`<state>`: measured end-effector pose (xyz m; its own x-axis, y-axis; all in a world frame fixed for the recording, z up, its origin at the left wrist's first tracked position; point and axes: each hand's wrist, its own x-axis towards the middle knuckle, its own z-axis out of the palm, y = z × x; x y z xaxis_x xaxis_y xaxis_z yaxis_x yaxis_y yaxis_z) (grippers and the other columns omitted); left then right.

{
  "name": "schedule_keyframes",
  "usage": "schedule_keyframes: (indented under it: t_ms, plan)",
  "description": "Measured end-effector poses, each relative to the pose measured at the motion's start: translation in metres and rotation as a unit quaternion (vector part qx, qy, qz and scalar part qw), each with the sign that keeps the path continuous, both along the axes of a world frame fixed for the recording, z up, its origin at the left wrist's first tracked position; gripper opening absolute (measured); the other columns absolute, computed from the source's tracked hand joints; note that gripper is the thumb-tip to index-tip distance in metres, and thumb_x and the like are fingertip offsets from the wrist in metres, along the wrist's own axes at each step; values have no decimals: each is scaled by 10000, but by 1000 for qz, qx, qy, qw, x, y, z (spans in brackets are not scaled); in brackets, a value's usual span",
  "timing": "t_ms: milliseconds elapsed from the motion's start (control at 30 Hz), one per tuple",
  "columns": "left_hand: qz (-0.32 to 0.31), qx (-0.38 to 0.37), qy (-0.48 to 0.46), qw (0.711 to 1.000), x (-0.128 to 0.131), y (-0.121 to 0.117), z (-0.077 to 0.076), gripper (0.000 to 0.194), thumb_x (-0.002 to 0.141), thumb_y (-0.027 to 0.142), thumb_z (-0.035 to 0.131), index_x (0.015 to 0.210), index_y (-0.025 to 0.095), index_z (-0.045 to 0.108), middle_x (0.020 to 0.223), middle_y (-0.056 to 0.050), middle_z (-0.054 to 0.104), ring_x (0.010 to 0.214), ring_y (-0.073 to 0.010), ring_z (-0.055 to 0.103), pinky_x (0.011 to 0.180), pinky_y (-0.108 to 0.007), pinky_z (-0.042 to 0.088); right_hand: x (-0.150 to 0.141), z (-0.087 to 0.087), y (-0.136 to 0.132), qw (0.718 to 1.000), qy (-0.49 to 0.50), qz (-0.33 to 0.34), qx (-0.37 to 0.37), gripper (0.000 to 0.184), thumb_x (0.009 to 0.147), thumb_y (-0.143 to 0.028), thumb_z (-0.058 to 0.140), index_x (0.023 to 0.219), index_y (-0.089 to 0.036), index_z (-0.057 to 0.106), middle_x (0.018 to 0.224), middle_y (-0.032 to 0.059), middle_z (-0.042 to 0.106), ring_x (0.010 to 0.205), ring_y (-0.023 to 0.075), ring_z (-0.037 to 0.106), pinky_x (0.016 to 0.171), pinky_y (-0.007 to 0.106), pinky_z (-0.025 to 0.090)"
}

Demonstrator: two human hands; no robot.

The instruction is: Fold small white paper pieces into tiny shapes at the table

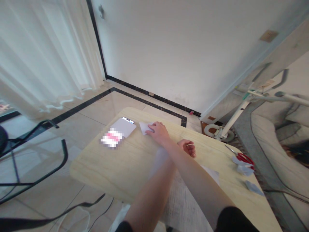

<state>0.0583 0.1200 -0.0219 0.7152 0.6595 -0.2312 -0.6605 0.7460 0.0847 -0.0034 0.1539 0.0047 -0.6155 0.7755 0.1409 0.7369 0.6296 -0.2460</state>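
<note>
My forearms cross over the wooden table (103, 167), the right one on top. Reaching to the left, my right hand (159, 132) has its thumb and fingers closed on a small piece of white paper (143, 127) that lies on the table. My left hand (188, 148) comes out beyond the right forearm, palm up with curled fingers. A thin white line shows at those fingers; what it belongs to is unclear. Under my arms is a white sheet (158, 161), partly covered by them. Another sheet of paper (212, 175) shows right of the right forearm.
A phone (127, 120) and a pale sheet with a blurred patch lie at the table's left. Red-handled scissors (245, 158) and paper scraps (253, 187) are near the right edge. A grey sofa (267, 129) and a white-framed exercise machine (235, 117) stand beyond.
</note>
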Motion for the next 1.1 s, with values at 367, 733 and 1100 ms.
schedule_keyframes:
  t_ms: [367, 733, 1100]
  plan:
    - [6, -17, 16, 1000, -1, -2, 3, 54, 711, 189, 557, 683, 143, 565, 526, -20, 583, 449, -142, 537, 472, -261, 374, -3, -3, -3, 1000, -9, -15, 16, 441, 783, -562, 554, 1053, -222, 627, 1081, 87, 544, 1044, 236, 446, 882, 372, 344]
    - [-4, -10, 17, 1000, -1, -1, 3, 52, 695, 193, 568, 684, 143, 577, 516, -26, 591, 446, -156, 546, 461, -262, 375, -2, 3, -7, 999, -47, -1, 12, 448, 849, -550, 463, 1223, -325, 562, 1140, 94, 521, 1085, 256, 431, 891, 387, 329]
    - [52, 0, 105, 993, 1, -7, 8, 95, 764, 200, 542, 690, 140, 545, 525, -12, 566, 438, -128, 526, 499, -264, 409, -1, 19, 4, 952, 262, -51, -152, 317, 846, -426, 488, 840, -173, 680, 766, 21, 635, 701, 152, 548, 632, 262, 368]
